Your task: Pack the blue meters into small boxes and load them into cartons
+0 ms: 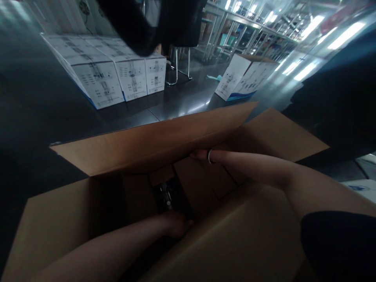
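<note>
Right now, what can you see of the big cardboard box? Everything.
The cardboard box is plain brown board, open at the top, its flaps spread outward. The far flap stands tilted up; the right hand, with a ring, touches its lower edge. The left hand reaches deep inside, beside brown inserts and something dark that I cannot make out. A dark, shiny floor lies behind it.

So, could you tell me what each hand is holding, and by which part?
The right hand touches the cardboard box's far flap at its inner fold, fingertips hidden. The left hand is deep inside; whether either grips anything cannot be told.
</note>
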Demonstrator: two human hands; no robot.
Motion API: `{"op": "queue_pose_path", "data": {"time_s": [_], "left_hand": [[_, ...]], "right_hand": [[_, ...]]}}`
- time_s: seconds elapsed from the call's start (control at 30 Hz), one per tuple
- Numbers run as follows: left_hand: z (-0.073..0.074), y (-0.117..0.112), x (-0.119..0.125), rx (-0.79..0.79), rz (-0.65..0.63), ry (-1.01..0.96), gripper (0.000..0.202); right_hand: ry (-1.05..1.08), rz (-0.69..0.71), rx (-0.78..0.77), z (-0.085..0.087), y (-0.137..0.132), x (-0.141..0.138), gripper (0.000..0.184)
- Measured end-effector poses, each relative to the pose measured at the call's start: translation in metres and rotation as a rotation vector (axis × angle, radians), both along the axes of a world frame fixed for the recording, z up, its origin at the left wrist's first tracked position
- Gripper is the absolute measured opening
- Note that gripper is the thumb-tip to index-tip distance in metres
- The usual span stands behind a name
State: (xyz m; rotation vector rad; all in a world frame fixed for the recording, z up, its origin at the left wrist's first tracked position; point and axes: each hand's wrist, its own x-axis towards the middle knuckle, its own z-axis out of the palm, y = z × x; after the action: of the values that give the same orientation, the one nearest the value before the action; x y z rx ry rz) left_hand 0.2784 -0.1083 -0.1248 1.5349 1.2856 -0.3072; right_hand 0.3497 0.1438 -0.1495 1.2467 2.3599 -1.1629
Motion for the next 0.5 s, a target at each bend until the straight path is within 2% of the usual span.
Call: {"op": "queue_pose_path", "data": {"time_s": [0.07,0.13,0.2,0.27,0.3,0.37,0.4,0.43,0.5], "left_hand": [[0.001,0.0,0.0,-0.007,0.008,0.009,0.065],[0.001,0.001,0.0,-0.021,0.028,0.01,0.064],[0.004,0.001,0.001,-0.056,0.069,-0.017,0.067],[0.011,0.0,0.004,-0.113,0.126,-0.047,0.071],[0.016,-0.001,0.006,-0.146,0.16,-0.052,0.072],[0.027,-0.004,0.009,-0.193,0.214,-0.056,0.074],[0.032,-0.005,0.01,-0.187,0.23,-0.07,0.074],[0.037,-0.007,0.011,-0.155,0.242,-0.092,0.072],[0.043,-0.009,0.011,-0.051,0.246,-0.127,0.067]], "right_hand": [[0.023,-0.043,-0.073,0.002,-0.006,0.003,0.02],[0.084,-0.089,-0.137,0.01,-0.015,0.009,0.025],[0.186,-0.121,-0.247,0.03,-0.027,0.017,0.032],[0.282,-0.111,-0.278,0.06,-0.046,0.022,0.04],[0.327,-0.085,-0.209,0.077,-0.058,0.021,0.043],[0.402,0.008,0.145,0.104,-0.089,0.011,0.038],[0.409,0.094,0.292,0.112,-0.107,0.002,0.031],[0.345,0.214,0.334,0.114,-0.126,-0.009,0.026],[0.063,0.412,0.187,0.105,-0.161,-0.029,0.022]]}}
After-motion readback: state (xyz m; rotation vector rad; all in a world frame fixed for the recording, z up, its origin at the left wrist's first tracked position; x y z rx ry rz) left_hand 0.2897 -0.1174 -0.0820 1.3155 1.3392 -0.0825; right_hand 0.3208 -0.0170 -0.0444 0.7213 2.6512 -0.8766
